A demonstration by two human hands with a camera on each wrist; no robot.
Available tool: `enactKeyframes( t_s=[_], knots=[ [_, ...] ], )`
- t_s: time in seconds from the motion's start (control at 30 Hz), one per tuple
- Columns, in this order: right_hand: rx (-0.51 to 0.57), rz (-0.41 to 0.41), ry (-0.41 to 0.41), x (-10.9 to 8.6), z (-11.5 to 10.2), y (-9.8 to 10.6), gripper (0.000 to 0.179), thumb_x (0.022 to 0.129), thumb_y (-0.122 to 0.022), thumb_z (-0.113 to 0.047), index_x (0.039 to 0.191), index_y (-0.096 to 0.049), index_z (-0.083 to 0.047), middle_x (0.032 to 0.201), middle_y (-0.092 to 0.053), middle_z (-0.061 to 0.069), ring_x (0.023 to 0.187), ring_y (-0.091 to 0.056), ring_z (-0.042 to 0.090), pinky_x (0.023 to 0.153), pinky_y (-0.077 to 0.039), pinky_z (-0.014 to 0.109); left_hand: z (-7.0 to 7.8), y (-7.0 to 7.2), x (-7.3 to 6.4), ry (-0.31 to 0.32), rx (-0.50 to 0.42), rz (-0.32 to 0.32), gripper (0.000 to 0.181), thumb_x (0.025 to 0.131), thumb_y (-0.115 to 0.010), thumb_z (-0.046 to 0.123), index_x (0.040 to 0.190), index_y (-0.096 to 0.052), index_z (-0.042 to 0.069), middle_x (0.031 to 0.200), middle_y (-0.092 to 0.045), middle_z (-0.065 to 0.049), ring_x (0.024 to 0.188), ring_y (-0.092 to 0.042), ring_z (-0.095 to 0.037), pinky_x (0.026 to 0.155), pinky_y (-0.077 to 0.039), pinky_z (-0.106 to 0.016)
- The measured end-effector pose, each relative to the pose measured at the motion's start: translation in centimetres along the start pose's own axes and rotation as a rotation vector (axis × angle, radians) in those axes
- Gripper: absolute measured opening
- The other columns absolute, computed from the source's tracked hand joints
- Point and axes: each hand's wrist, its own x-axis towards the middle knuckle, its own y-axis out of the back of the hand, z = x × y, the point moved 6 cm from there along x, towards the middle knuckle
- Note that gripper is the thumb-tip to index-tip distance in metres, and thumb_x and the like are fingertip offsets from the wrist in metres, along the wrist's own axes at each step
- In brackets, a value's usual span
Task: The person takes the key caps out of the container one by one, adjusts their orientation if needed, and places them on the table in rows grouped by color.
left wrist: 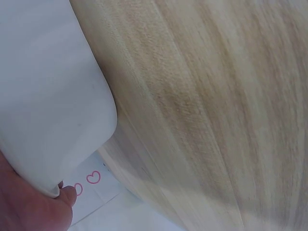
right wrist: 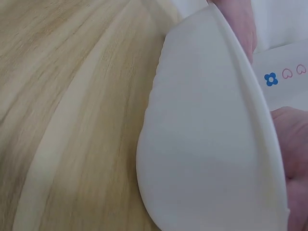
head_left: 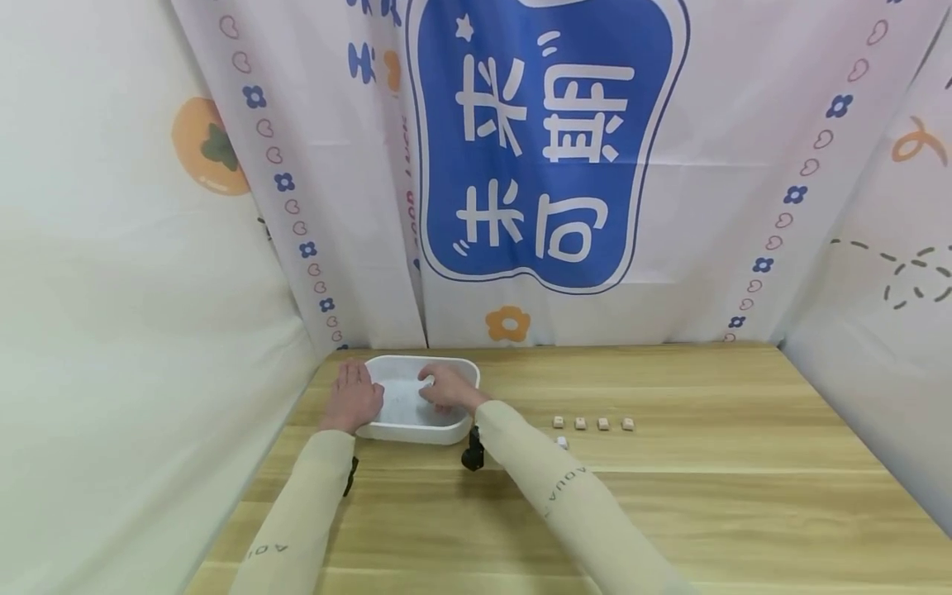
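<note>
A white rectangular tub [head_left: 416, 433] stands at the back left of the table. My left hand [head_left: 354, 398] holds its left rim, thumb over the inner side and fingers along the outside. In the left wrist view, the left thumb [left wrist: 68, 195] shows at the rim's corner. Inside the tub, toward its right side, is my right hand [head_left: 452, 387] with bent fingers. A whitish spot shows between its thumb and forefinger; whether it is a small piece or the tub floor is unclear. The tub wall [right wrist: 207, 130] covers most of that hand in the right wrist view.
Several small pale keycap-like pieces [head_left: 581, 424] form a row right of the tub. Another such piece [head_left: 562, 443] lies in front of them, beside my right sleeve [head_left: 550, 479]. A printed curtain [head_left: 625, 314] hangs behind the wooden table [head_left: 714, 496].
</note>
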Motion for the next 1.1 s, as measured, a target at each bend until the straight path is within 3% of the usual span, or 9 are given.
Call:
enactKeyframes(
  t_s=[0.27, 0.57, 0.87, 1.1],
  knots=[
    [0.022, -0.008, -0.062, 0.6, 0.4, -0.4, 0.043, 0.095, -0.061, -0.020, 0.136, -0.055, -0.010, 0.081, -0.067, 0.004, 0.060, -0.067, 0.020, 0.052, -0.057, 0.028, -0.5, -0.1, -0.2, 0.006, -0.015, -0.013, 0.069, 0.101, -0.020, 0.029, 0.150, -0.003, -0.017, 0.158, 0.005, -0.037, 0.148, 0.001, -0.052, 0.122, -0.006, -0.060],
    [0.013, -0.022, -0.032, 0.9, 0.5, -0.3, 0.045, 0.094, -0.057, -0.012, 0.137, -0.053, -0.001, 0.073, -0.069, 0.018, 0.058, -0.066, 0.022, 0.054, -0.057, 0.029, -0.3, 0.2, -0.2, 0.002, -0.008, 0.021, 0.069, 0.100, -0.021, 0.029, 0.150, -0.005, -0.016, 0.159, -0.002, -0.036, 0.149, -0.002, -0.051, 0.123, -0.007, -0.059],
    [0.034, -0.025, -0.094, 1.3, 0.9, -0.6, 0.048, 0.092, -0.057, -0.006, 0.139, -0.051, -0.001, 0.060, -0.061, 0.009, 0.049, -0.058, 0.016, 0.042, -0.048, 0.023, -0.2, 0.3, -0.2, 0.014, -0.008, 0.016, 0.070, 0.101, -0.022, 0.031, 0.150, -0.008, -0.016, 0.159, -0.003, -0.035, 0.149, -0.003, -0.049, 0.123, -0.008, -0.057],
    [-0.014, -0.019, -0.132, 1.5, 1.1, -1.1, 0.049, 0.088, -0.056, 0.000, 0.136, -0.056, -0.003, 0.057, -0.057, 0.005, 0.043, -0.052, 0.014, 0.036, -0.043, 0.023, -0.2, 0.3, -0.3, 0.015, -0.017, 0.010, 0.069, 0.101, -0.021, 0.030, 0.150, -0.007, -0.016, 0.159, -0.001, -0.036, 0.149, -0.002, -0.050, 0.123, -0.006, -0.058]
  ],
)
